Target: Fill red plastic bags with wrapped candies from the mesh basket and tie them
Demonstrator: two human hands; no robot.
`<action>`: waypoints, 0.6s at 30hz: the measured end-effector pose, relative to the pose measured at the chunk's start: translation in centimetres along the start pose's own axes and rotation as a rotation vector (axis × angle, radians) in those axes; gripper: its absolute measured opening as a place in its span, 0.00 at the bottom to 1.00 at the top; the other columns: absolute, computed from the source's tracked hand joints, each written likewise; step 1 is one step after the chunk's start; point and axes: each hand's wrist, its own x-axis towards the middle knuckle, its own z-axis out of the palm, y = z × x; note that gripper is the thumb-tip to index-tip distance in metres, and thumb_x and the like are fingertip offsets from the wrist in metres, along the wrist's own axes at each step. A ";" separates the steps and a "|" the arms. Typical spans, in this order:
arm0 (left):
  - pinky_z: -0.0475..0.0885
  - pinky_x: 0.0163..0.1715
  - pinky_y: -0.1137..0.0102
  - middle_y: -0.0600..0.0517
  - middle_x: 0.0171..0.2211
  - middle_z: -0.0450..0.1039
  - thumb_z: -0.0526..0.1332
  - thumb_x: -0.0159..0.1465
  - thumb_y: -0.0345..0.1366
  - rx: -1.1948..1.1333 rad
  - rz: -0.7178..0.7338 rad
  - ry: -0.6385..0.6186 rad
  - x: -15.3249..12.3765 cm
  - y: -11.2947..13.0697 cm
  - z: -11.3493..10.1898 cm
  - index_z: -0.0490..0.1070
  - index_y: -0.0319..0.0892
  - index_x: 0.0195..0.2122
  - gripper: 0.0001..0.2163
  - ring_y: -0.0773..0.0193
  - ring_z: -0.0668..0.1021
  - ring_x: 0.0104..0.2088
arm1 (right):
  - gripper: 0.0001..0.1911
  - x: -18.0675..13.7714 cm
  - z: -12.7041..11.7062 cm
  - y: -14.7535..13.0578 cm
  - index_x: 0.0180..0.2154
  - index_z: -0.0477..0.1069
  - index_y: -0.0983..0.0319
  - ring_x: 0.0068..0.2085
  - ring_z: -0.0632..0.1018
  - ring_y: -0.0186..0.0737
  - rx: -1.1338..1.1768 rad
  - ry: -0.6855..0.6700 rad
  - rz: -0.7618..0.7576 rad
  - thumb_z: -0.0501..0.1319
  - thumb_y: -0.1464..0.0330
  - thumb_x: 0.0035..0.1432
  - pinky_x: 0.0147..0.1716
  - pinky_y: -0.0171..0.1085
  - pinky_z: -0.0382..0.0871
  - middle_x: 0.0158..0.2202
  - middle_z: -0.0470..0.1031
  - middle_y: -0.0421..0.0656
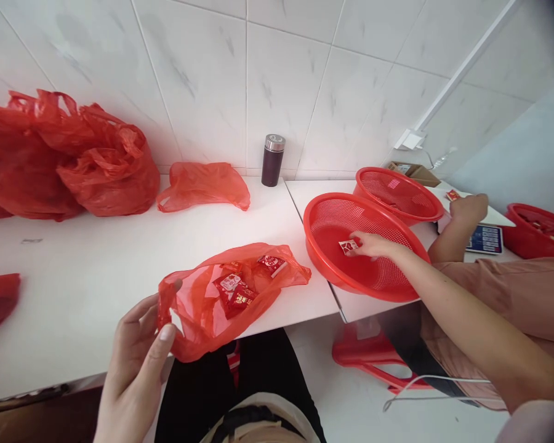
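My left hand [141, 354] pinches the near-left edge of a thin red plastic bag [194, 335] that lies on its side with its mouth spread. Inside the bag are several small red snack packets [242, 297] with white and gold print. My right hand [372, 245] reaches into a red plastic colander basket [321, 271]. Between its fingers is a small white-and-red packet [348, 247], just above the basket's floor.
Full red bags [106, 166] stand along the wall, near a flat red bag [207, 184] and a dark thermos [272, 163]. Right lie a second basket [397, 203], a digital scale [484, 240] and a co-worker's hand [468, 209]. A red stool [369, 351] sits below.
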 end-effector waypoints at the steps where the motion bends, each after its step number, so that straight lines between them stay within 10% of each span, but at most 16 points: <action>1: 0.77 0.44 0.63 0.50 0.61 0.65 0.65 0.58 0.45 0.007 -0.004 0.003 0.0 0.0 0.0 0.67 0.52 0.51 0.20 0.50 0.72 0.55 | 0.32 -0.1 0.2 -0.2 0.53 0.66 0.58 0.42 0.77 0.48 -0.018 -0.005 -0.022 0.69 0.57 0.47 0.31 0.36 0.71 0.48 0.74 0.51; 8: 0.78 0.39 0.68 0.52 0.62 0.65 0.67 0.56 0.45 -0.024 0.002 -0.017 -0.1 0.0 -0.1 0.68 0.54 0.50 0.21 0.51 0.71 0.56 | 0.10 -0.1 0.6 -1.3 0.42 0.70 0.62 0.37 0.78 0.42 -0.018 0.007 -0.043 0.59 0.71 0.56 0.33 0.35 0.69 0.41 0.76 0.49; 18: 0.76 0.29 0.72 0.53 0.63 0.63 0.65 0.58 0.43 -0.014 -0.008 -0.064 0.0 0.0 -0.7 0.67 0.53 0.50 0.19 0.52 0.73 0.52 | 0.21 -3.2 1.7 -5.5 0.45 0.71 0.58 0.39 0.78 0.44 0.016 -0.173 -0.222 0.68 0.61 0.48 0.36 0.37 0.70 0.44 0.77 0.47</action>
